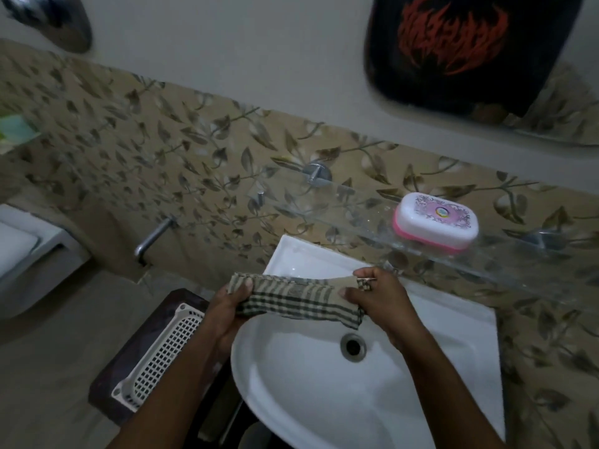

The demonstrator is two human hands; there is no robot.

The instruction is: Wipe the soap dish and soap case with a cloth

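A beige cloth (298,298) with dark checks is stretched between both hands above the white sink (311,387). My left hand (225,307) grips its left end, thumb on top. My right hand (377,298) pinches its right end. A closed soap case (436,223), white lid with a pink pattern and a pink base, sits on the glass shelf (363,207) above and to the right of my hands, apart from them. I see no separate soap dish.
The sink drain (353,346) lies below the cloth. A metal tap (154,236) juts from the leaf-patterned wall at left. A white lattice basket (162,354) rests on a dark stand beside the sink. A mirror (470,50) hangs at upper right; a toilet (19,251) at far left.
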